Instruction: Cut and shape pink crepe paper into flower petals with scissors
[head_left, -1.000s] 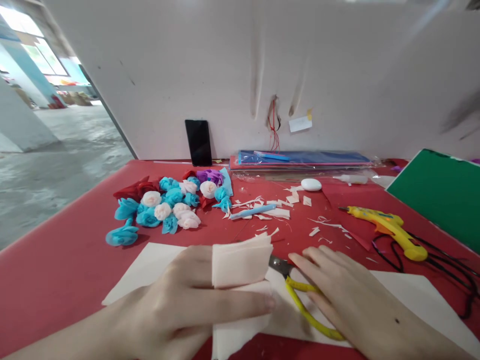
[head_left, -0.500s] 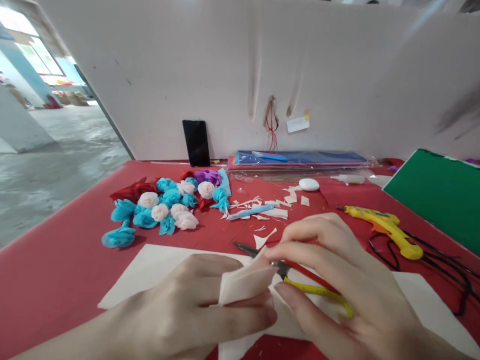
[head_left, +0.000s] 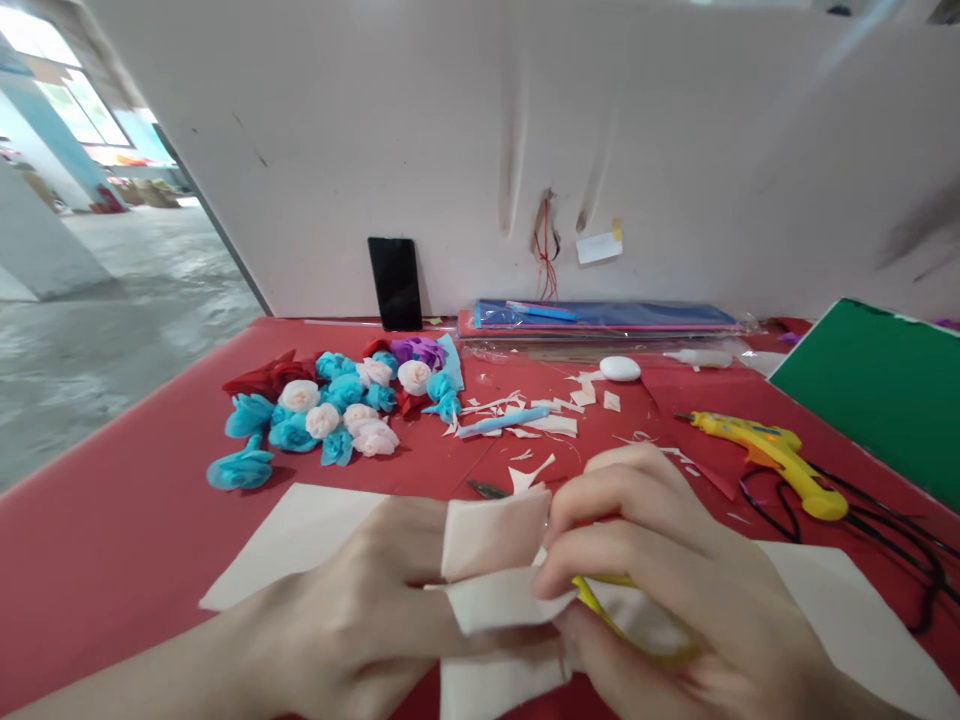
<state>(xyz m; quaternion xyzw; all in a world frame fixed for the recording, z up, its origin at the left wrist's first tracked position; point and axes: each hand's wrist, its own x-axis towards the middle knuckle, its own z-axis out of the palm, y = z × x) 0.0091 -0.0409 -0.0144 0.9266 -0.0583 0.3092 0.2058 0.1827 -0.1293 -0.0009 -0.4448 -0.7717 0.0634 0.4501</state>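
Observation:
My left hand (head_left: 352,600) holds several cream crepe paper pieces (head_left: 495,535) woven between its fingers, their free ends pointing right. My right hand (head_left: 652,580) is closed at those ends, thumb and fingertips pinching the middle piece. Under the right hand shows the yellow handle (head_left: 600,605) of a cutting tool that looks like scissors or snips. Its dark tip (head_left: 487,489) pokes out past the paper. Whether it lies on the table or hangs on my fingers, I cannot tell. Beneath both hands is a larger cream sheet (head_left: 315,535).
Blue, white, red and purple paper flowers (head_left: 341,390) sit at the left. Paper scraps, a light blue pen-like tool (head_left: 502,422) and a white oval object (head_left: 620,369) lie beyond my hands. A yellow glue gun (head_left: 772,450) with its black cord and a green board (head_left: 877,400) are at the right.
The paper pieces, bunched together before, are now spread apart between my left fingers. My right fingers have shifted down from the top piece to the middle one.

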